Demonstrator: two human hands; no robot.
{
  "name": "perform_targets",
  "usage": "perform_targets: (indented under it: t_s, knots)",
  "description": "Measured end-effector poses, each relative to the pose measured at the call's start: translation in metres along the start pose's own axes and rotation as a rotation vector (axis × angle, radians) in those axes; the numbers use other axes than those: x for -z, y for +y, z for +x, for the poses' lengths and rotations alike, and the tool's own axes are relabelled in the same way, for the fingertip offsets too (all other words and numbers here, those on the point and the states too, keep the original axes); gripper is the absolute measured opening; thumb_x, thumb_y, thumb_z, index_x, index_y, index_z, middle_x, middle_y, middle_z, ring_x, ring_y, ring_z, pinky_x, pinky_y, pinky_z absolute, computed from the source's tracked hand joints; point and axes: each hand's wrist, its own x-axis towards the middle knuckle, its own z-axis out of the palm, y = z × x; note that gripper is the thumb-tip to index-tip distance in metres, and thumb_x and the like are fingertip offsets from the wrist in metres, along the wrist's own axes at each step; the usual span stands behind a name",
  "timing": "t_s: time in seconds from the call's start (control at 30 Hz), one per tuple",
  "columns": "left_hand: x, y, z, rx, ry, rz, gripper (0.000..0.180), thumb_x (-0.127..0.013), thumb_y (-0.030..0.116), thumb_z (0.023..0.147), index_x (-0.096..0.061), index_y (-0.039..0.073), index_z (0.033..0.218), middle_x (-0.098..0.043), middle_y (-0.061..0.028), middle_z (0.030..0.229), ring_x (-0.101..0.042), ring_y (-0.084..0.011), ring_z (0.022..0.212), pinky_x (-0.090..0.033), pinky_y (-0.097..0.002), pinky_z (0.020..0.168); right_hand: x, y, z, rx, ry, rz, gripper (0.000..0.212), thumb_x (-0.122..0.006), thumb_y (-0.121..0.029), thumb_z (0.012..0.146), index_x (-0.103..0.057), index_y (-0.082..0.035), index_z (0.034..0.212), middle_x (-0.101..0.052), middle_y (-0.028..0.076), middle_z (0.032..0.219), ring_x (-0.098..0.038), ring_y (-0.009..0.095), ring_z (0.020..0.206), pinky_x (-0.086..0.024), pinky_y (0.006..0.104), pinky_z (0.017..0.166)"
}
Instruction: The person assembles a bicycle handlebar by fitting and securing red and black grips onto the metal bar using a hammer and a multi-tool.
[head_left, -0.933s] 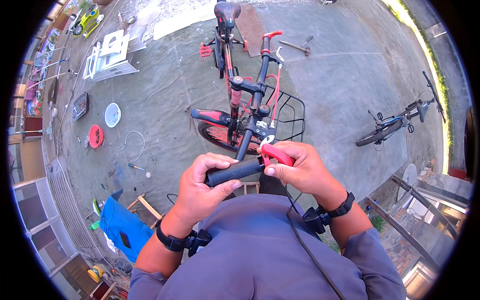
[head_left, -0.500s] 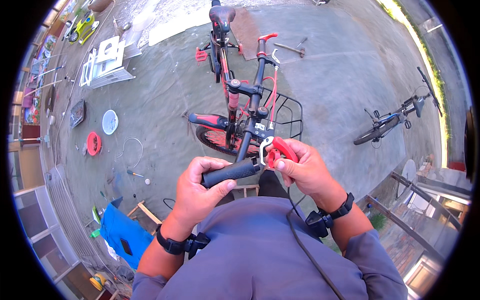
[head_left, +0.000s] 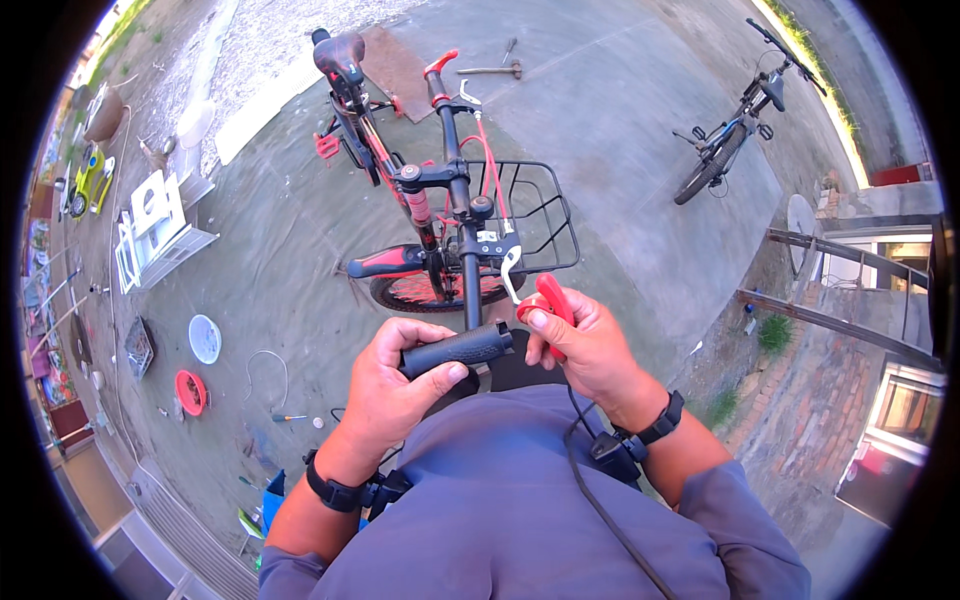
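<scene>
My left hand (head_left: 393, 380) is closed around a black rubber handlebar grip (head_left: 455, 352), thumb along its lower side. The grip lies crosswise by the near end of the black handlebar (head_left: 471, 275) and looks separate from it. Between the fingers and thumb of my right hand (head_left: 602, 362) is a red bar end (head_left: 555, 308), its round clamp turned toward the grip, with a small gap between them. A white brake lever (head_left: 511, 268) sits on the bar just beyond. Another red bar end (head_left: 440, 63) is fitted at the handlebar's far end.
The black and red bicycle (head_left: 385, 262) stands before me, with a wire basket (head_left: 540, 215) in front. A second bicycle (head_left: 735, 130) stands at the far right. A hammer (head_left: 490, 70) lies beyond. Left are a white bucket (head_left: 205, 339), a red basin (head_left: 190, 393) and a screwdriver (head_left: 288, 417).
My view has turned, so the bicycle now appears farther left. The red bar end has been turned in my right hand, its clamp now facing the grip. My left hand keeps its hold.
</scene>
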Motion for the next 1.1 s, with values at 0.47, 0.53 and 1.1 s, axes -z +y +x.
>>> perform_targets:
  t_s: [0.47,0.53,1.1]
  knots:
    - [0.024,0.022,0.046,0.059,-0.130,0.072,0.037,-0.079,0.004,0.084,-0.055,0.001,0.112,-0.065,-0.0103,0.112,-0.064,-0.0133,0.097,-0.054,-0.0291,0.086,-0.011,0.010,0.017,0.029,-0.019,0.253,0.031,-0.065,-0.020,0.096,-0.064,-0.001,0.121,-0.067,0.005,0.109,-0.067,0.014,0.089,-0.050,0.0240,0.064]
    - [0.033,0.026,0.051,0.038,-0.194,0.088,0.037,-0.081,0.006,0.083,-0.057,0.002,0.111,-0.066,-0.0077,0.111,-0.061,-0.0105,0.099,-0.052,-0.0280,0.087,-0.019,0.017,0.011,0.046,0.037,0.229,0.031,-0.067,-0.019,0.095,-0.064,0.000,0.120,-0.066,0.008,0.111,-0.068,0.017,0.090,-0.051,0.0250,0.063]
    - [0.091,0.050,0.039,-0.112,-0.591,0.296,0.037,-0.076,0.002,0.086,-0.052,0.001,0.114,-0.066,-0.0156,0.110,-0.071,-0.0197,0.091,-0.059,-0.0285,0.077,-0.112,0.058,-0.044,0.291,0.232,0.211,0.051,-0.081,-0.006,0.082,-0.061,-0.001,0.128,-0.062,0.005,0.112,-0.067,0.010,0.078,-0.053,0.0243,0.069]
